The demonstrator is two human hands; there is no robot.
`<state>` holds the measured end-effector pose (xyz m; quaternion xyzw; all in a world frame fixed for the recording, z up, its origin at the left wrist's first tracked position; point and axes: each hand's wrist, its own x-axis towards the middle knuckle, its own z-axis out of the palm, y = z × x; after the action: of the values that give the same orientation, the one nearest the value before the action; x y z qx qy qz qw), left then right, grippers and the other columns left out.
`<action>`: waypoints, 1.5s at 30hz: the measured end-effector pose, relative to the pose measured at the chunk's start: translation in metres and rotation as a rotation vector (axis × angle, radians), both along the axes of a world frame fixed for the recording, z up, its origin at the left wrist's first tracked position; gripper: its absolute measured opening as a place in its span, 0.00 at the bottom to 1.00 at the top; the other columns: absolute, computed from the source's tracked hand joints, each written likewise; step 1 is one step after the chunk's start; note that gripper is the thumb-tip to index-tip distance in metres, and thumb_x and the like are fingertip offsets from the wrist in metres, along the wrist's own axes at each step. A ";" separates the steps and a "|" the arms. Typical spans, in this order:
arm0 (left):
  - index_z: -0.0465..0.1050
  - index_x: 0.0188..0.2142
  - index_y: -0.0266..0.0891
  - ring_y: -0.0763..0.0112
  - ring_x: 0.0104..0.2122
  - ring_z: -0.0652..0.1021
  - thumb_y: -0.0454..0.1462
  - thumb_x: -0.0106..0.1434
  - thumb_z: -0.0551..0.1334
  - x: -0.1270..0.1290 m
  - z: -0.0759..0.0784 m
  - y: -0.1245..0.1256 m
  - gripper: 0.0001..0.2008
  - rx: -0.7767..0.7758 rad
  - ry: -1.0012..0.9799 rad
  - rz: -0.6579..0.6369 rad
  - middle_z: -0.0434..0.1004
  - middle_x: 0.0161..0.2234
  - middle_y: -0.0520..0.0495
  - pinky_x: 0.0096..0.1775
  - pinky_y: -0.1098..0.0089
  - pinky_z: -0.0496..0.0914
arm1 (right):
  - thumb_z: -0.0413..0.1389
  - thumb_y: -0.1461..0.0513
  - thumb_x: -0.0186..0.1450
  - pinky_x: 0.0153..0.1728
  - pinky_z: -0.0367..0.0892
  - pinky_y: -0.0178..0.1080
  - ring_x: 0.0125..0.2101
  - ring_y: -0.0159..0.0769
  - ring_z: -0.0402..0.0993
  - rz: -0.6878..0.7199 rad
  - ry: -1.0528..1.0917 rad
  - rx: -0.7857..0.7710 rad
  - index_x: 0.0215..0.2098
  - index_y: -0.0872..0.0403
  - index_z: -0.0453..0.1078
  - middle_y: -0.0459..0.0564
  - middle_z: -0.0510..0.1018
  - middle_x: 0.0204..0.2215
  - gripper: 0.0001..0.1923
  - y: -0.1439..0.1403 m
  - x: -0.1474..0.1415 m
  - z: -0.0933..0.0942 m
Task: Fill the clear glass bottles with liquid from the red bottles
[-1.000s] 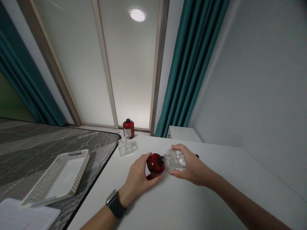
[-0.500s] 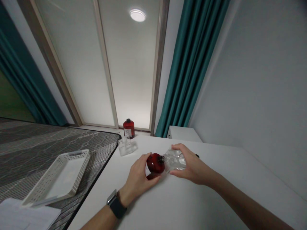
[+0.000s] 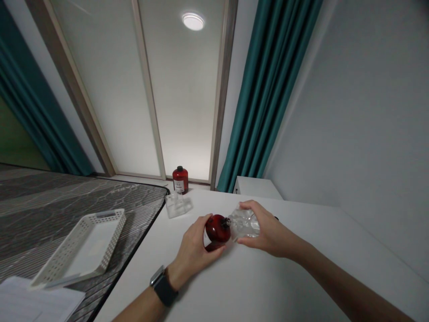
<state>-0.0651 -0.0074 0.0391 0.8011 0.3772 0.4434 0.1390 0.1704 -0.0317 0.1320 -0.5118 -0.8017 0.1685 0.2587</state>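
Holding a red bottle (image 3: pixel 217 231) in our left grip (image 3: pixel 194 250), fingers curled closed around its body, we keep it tipped on its side just above the white counter (image 3: pixel 254 286). Our right grip (image 3: pixel 266 230) is wrapped shut around a clear bottle (image 3: pixel 244 223), its mouth meeting the red one's neck. Beyond the grips stand a clear container (image 3: pixel 177 205) and a second red bottle (image 3: pixel 180 180); far left lies a white basket (image 3: pixel 83 248).

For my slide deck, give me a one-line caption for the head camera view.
Left hand holds a red bottle neck-to-neck with a clear bottle in the right hand over a white table.
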 end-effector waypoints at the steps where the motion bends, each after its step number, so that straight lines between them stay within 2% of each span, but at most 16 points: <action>1: 0.60 0.58 0.40 0.51 0.49 0.80 0.39 0.54 0.72 0.000 0.001 0.000 0.35 -0.005 -0.001 -0.002 0.77 0.52 0.38 0.49 0.54 0.76 | 0.68 0.59 0.55 0.59 0.66 0.54 0.57 0.51 0.70 0.002 -0.001 0.002 0.58 0.51 0.61 0.58 0.72 0.55 0.35 0.000 0.000 0.000; 16: 0.58 0.59 0.41 0.53 0.50 0.78 0.38 0.55 0.71 0.000 -0.003 -0.001 0.35 -0.088 -0.019 -0.011 0.75 0.52 0.39 0.51 0.54 0.74 | 0.69 0.59 0.55 0.60 0.64 0.55 0.58 0.51 0.69 0.033 -0.009 -0.013 0.58 0.53 0.61 0.60 0.71 0.56 0.36 0.004 -0.001 0.003; 35: 0.60 0.58 0.41 0.54 0.50 0.78 0.36 0.54 0.70 0.001 0.001 -0.001 0.34 -0.111 -0.077 -0.016 0.75 0.52 0.40 0.52 0.55 0.74 | 0.69 0.59 0.55 0.59 0.65 0.54 0.58 0.51 0.69 0.062 -0.026 -0.010 0.58 0.52 0.60 0.60 0.71 0.56 0.37 0.009 -0.004 0.010; 45: 0.59 0.59 0.43 0.54 0.52 0.78 0.36 0.54 0.70 0.002 -0.002 -0.001 0.35 -0.129 -0.083 -0.009 0.74 0.54 0.41 0.53 0.54 0.73 | 0.69 0.59 0.55 0.59 0.65 0.54 0.58 0.51 0.69 0.063 -0.049 -0.017 0.58 0.53 0.60 0.61 0.71 0.56 0.36 0.009 -0.004 0.015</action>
<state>-0.0629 -0.0089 0.0367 0.7732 0.3953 0.4502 0.2080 0.1663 -0.0232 0.1467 -0.4923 -0.8220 0.1708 0.2295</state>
